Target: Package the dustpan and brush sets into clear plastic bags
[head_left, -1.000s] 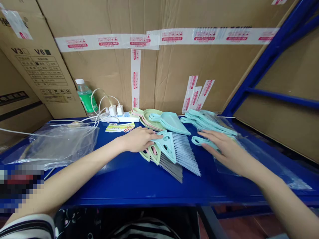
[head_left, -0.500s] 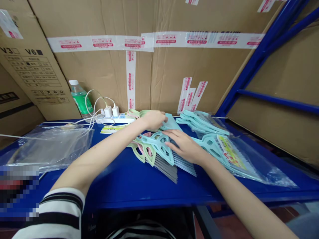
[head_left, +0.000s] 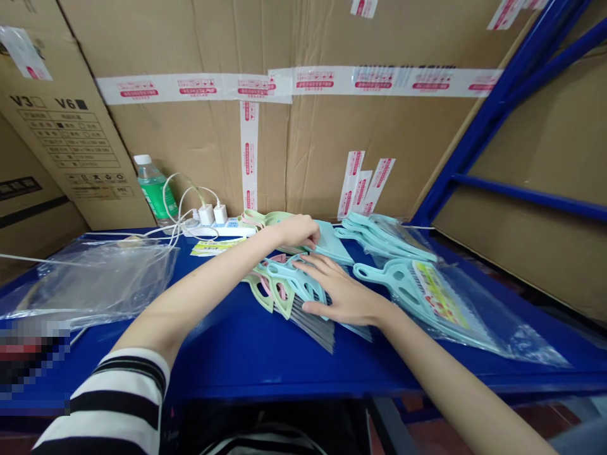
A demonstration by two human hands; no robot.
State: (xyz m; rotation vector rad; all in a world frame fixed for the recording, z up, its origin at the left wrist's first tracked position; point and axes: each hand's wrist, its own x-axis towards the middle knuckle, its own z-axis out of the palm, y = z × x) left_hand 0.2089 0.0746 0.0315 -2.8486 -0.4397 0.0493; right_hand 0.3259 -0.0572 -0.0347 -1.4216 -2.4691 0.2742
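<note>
My left hand [head_left: 300, 231] is closed, with curled fingers at the left edge of a light-blue dustpan [head_left: 332, 243] at the back of the blue table; the fingertips are partly hidden. Below it, my right hand [head_left: 344, 291] lies open, palm down and fingers spread, over a light-blue hand brush [head_left: 289, 273]. That brush rests on a fanned pile with green hand brushes [head_left: 283, 303] and a pink one [head_left: 276, 289]; their grey bristles [head_left: 315, 323] point to the lower right. Behind my left wrist, green and pink handles [head_left: 256, 218] show.
To the right lie a bagged light-blue brush-and-dustpan set [head_left: 427, 297] and more light-blue pieces [head_left: 379, 237]. A power strip [head_left: 218, 231] with chargers, a bottle [head_left: 156, 189], labels [head_left: 215, 247] and clear plastic bags [head_left: 104, 278] occupy the left. Cardboard boxes [head_left: 199, 139] stand behind; a blue frame [head_left: 474, 139] rises at right.
My left hand has shifted slightly right and its fingers have curled down at the dustpan. My right hand has slid left over the brush, its fingers spreading. More of the dustpan shows.
</note>
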